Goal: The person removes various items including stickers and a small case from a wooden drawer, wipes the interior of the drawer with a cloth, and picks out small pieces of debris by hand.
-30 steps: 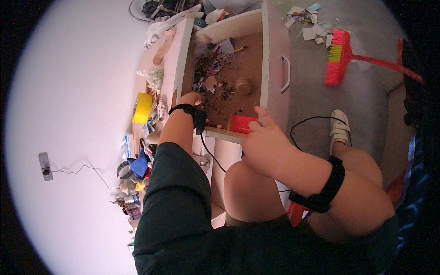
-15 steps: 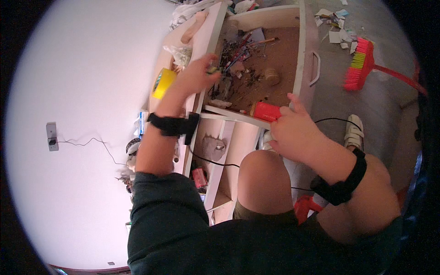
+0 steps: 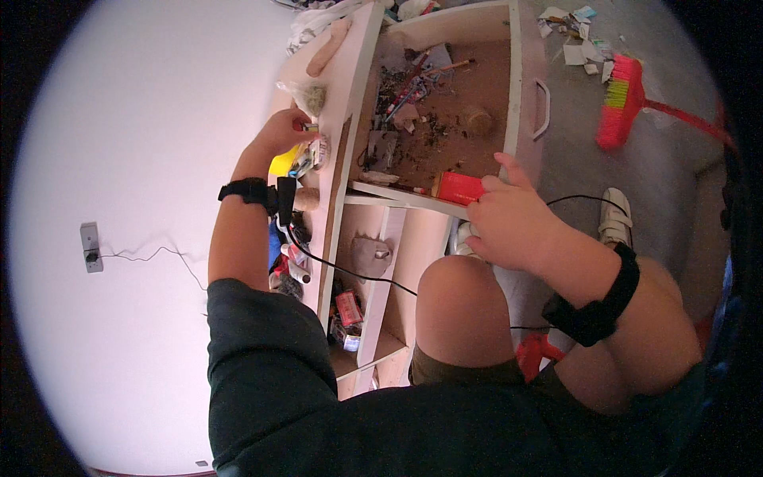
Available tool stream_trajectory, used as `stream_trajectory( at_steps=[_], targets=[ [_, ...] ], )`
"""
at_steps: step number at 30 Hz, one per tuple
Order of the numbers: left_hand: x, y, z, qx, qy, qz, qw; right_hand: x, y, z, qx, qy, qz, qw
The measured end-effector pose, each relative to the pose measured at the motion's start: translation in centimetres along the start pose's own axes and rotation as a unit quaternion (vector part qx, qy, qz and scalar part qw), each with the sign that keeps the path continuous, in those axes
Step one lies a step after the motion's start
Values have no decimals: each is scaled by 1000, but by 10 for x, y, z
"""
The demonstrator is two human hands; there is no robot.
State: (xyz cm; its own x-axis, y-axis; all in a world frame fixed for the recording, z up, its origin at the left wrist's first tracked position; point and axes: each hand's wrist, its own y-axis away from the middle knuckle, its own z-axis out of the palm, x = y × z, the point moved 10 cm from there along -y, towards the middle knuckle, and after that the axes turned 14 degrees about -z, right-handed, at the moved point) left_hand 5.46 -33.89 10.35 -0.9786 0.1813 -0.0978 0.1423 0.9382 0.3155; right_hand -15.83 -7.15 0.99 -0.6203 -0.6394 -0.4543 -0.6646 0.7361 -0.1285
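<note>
My left hand is over the cabinet top, its fingers pinched on a small greenish-yellow thing too small to name. Beside it are a clear plastic bag and a yellow tape roll, partly hidden by the wrist. My right hand grips the near front corner of the pulled-out drawer, index finger stretched along the front. Its fingertips are close to a red box inside. Pencils, scraps, dark debris and a round ribbed piece lie on the drawer bottom.
A red broom and a paper-scrap heap are on the floor at the far right. Open shelves with a few things stand below the drawer. A black cable runs from my left wrist across the cabinet.
My left hand has moved left, from above the drawer's left side to the cabinet top near the tape roll. My right hand has stayed at the drawer corner.
</note>
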Motion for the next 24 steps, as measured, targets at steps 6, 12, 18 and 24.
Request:
stream_trajectory(
  at_steps=[6,12,18,24],
  targets=[
    [-16,-31,16,-13,-21,-44,999,-2,2,0,-9,-9,-11,1000],
    [17,-14,-7,187,-167,27,968,-2,2,-1,18,-4,-7,1000],
    [142,0,39,41,74,93,992,-1,5,-3,38,-8,-9,999],
    [69,-94,243,-255,-421,68,868,2,-1,-4,13,23,15,1000]
  ],
)
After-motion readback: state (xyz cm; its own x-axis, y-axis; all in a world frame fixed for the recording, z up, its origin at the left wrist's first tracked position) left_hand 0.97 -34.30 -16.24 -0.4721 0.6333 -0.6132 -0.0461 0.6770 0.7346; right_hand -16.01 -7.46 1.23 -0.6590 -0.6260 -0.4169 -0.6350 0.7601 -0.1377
